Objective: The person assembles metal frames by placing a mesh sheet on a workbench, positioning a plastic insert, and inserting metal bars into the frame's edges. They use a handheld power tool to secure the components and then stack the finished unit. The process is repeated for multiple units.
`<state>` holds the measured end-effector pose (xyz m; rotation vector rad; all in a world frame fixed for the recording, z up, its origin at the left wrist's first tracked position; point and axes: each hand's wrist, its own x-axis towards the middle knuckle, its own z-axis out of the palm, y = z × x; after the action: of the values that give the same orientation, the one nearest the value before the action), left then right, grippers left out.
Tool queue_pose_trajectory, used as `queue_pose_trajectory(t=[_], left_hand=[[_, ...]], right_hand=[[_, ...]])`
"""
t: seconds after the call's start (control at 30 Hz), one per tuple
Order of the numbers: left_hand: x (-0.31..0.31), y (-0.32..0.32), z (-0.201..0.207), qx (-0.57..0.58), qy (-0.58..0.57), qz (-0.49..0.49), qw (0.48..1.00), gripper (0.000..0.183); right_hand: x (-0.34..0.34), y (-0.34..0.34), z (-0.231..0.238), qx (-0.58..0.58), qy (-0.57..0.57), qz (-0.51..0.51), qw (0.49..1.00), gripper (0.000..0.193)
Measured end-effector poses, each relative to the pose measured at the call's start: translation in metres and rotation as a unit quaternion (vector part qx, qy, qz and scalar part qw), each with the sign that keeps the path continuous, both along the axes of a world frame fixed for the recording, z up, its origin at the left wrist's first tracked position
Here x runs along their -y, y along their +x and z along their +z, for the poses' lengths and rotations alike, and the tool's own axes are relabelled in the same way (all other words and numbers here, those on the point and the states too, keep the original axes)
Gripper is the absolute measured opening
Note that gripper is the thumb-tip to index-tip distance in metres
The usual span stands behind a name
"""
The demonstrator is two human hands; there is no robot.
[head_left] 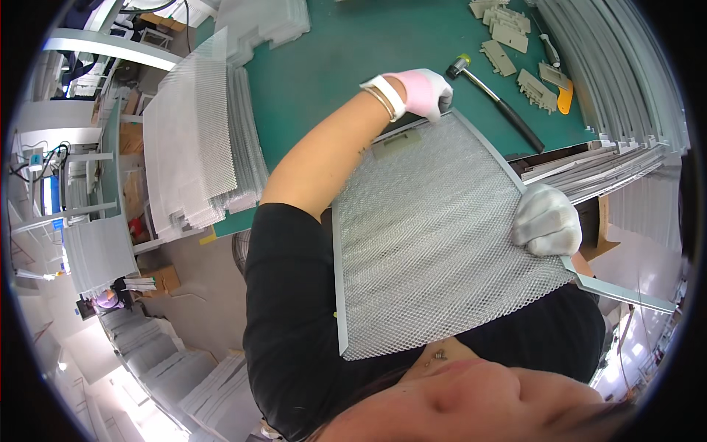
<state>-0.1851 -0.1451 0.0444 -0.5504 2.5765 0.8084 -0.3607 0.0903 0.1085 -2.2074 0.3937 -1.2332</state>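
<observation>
A silver mesh filter panel (434, 236) stands tilted in front of my chest. Thin metal frame strips edge its left, far and right sides, while the near mesh edge is bare. My left hand (423, 92), in a white and pink glove, is closed over the far frame edge by the far right corner. Closed in a fist, my white-gloved right hand (547, 219) grips the right side of the panel at its frame strip. Past that hand a metal strip (626, 292) juts outward, away from the mesh. A beige plastic piece (396, 145) sits at the panel's far edge.
On the green table (346, 51) lie a hammer (501, 103), several beige plastic pieces (509, 35), a screwdriver (549, 50) and an orange-handled tool (565, 97). Stacked mesh sheets (195, 140) stand at left. Long metal strips (618, 74) are piled at right.
</observation>
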Motion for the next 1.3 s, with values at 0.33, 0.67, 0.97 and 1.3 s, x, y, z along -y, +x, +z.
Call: queue_pose_trajectory(t=[0.33,0.67,0.97,1.3], left_hand=[[0.02,0.021,-0.02,-0.035,0.152,0.047,0.987,0.043],[0.009,0.009,-0.011,-0.012,0.057,0.016,0.998,0.041],[0.016,0.01,-0.016,-0.011,0.14,0.078,0.987,0.031],[-0.027,0.095,0.058,-0.185,0.107,0.074,0.974,0.041]], right_hand=[[-0.008,0.005,-0.007,0.038,-0.002,-0.066,0.997,0.018],[-0.004,0.005,-0.004,0.029,-0.023,-0.049,0.998,0.017],[-0.006,-0.001,-0.001,-0.007,0.01,-0.024,1.0,0.016],[0.016,0.003,0.013,0.014,-0.042,0.024,0.999,0.019]])
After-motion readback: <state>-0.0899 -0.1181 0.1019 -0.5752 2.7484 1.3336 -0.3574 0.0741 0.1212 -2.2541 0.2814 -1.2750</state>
